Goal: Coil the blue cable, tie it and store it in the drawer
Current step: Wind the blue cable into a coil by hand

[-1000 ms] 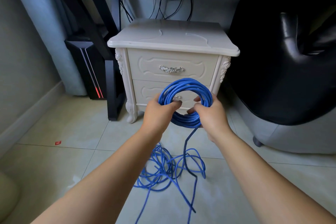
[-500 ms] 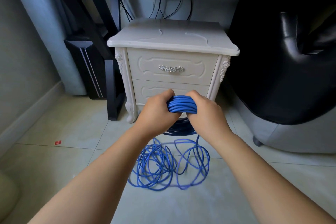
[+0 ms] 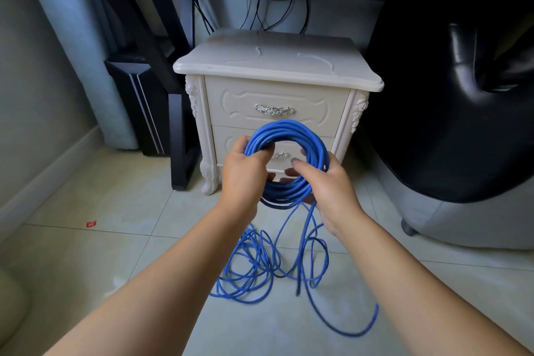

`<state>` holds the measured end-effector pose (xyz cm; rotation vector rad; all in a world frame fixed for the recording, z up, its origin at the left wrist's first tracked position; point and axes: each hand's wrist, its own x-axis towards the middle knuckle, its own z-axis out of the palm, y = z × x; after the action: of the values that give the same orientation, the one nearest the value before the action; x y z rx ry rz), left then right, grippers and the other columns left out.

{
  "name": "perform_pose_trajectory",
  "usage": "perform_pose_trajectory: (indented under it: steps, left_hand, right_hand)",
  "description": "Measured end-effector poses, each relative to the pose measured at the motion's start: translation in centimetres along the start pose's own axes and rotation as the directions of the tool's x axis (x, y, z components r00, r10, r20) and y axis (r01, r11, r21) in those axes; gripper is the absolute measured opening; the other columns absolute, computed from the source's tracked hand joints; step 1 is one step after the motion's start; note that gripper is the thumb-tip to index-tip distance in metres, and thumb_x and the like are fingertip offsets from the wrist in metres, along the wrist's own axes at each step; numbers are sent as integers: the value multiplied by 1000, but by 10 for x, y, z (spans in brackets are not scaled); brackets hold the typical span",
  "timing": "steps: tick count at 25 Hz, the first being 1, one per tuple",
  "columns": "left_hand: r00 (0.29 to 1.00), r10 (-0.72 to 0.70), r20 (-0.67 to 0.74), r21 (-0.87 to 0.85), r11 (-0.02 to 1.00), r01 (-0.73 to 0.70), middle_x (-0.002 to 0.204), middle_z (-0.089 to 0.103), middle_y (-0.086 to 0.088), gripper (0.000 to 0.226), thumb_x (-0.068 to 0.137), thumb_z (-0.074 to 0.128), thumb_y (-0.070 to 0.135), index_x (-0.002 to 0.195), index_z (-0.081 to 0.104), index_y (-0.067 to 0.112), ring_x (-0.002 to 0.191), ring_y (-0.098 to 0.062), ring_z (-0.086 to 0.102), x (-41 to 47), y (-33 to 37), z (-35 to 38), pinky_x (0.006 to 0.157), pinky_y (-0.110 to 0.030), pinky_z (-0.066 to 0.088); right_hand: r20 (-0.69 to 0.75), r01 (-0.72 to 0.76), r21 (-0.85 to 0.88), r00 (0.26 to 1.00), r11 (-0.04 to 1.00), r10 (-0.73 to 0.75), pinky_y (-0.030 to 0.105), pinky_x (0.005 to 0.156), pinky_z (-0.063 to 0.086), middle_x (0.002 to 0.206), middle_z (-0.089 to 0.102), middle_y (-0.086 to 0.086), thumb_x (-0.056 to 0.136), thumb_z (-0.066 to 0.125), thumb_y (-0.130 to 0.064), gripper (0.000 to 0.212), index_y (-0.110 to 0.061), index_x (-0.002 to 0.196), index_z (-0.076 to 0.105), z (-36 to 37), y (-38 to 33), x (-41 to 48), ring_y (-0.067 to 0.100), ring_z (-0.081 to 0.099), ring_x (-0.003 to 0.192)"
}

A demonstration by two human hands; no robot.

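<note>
Much of the blue cable (image 3: 289, 128) hangs coiled before the nightstand (image 3: 277, 66), left hand (image 3: 244, 179) and right hand (image 3: 332, 188) each with grip clenched round it (coiling step); next, wind in slack off the floor (image 3: 115, 254).

A black leather chair (image 3: 462, 130) fills the right of the frame. A black computer tower (image 3: 138, 107) stands at left, and a small red scrap (image 3: 91, 223) lies on the pale floor tiles (image 3: 86, 257).

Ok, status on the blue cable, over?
Left hand and right hand grip the round blue cable coil. Loose cable tail on tiled floor. White nightstand drawers shut.
</note>
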<state>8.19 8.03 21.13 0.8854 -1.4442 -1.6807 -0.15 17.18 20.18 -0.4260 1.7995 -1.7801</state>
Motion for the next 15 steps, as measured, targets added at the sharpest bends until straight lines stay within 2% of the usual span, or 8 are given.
perform_pose_trajectory:
  steps: [3,5,6,8,10,11,13,15]
  left_hand:
    - [995,-100,2,-148,984,100,54,37,5,5,94,58,12,90,56,15,43,-9,39,-7,-1,8,53,-25,39]
    - [987,-143,69,-224,962,155,52,41,5,4,96,56,14,92,56,16,44,-10,54,-10,-1,9,54,-23,44]
    - [981,-158,116,-226,957,181,50,46,6,3,96,56,15,94,56,17,52,-15,63,-11,-1,8,59,-25,47]
    - [975,-171,142,-69,981,182,57,53,6,6,93,62,20,94,57,17,68,-18,67,-10,0,5,67,-27,47]
    - [989,-111,97,172,981,93,72,57,3,14,86,69,21,95,59,16,69,-13,56,-5,0,2,64,-25,41]
    - [995,-36,96,255,967,11,78,60,3,21,83,71,17,100,59,16,69,-13,55,-3,0,0,64,-24,42]
    - [964,155,216,382,895,-229,93,65,4,41,78,71,8,114,56,20,78,-13,63,1,-1,-4,73,-24,47]
    - [888,250,386,516,739,-433,103,63,4,56,75,68,6,126,53,25,90,-12,62,1,-4,-5,81,-23,47]
  right_hand:
    - [-7,-20,200,1000,980,22,43,82,57,93,73,17,88,67,-12,22,-17,106,56,5,3,3,25,74,82]
    - [14,-33,263,999,964,30,39,76,56,73,71,11,92,62,-6,17,-16,103,54,6,5,1,24,72,71]
    - [-3,-29,248,1000,968,30,38,74,55,65,69,8,92,59,-4,16,-17,100,54,6,5,1,25,70,69]
    - [-62,7,178,998,984,4,40,78,53,61,68,8,91,55,-1,19,-19,95,53,2,5,4,31,70,73]
    - [-88,75,-8,993,997,-76,40,78,53,63,70,8,89,52,0,23,-23,93,54,-5,4,7,31,73,73]
    - [-71,119,-140,989,983,-130,38,75,53,65,69,7,89,51,1,26,-25,91,54,-7,4,8,28,73,70]
    - [6,219,-362,972,906,-233,37,67,51,69,64,3,86,49,3,29,-26,87,56,-7,6,5,25,71,67]
    - [121,319,-535,945,782,-303,36,65,48,70,60,1,83,49,3,30,-25,87,57,-5,9,4,30,63,71]
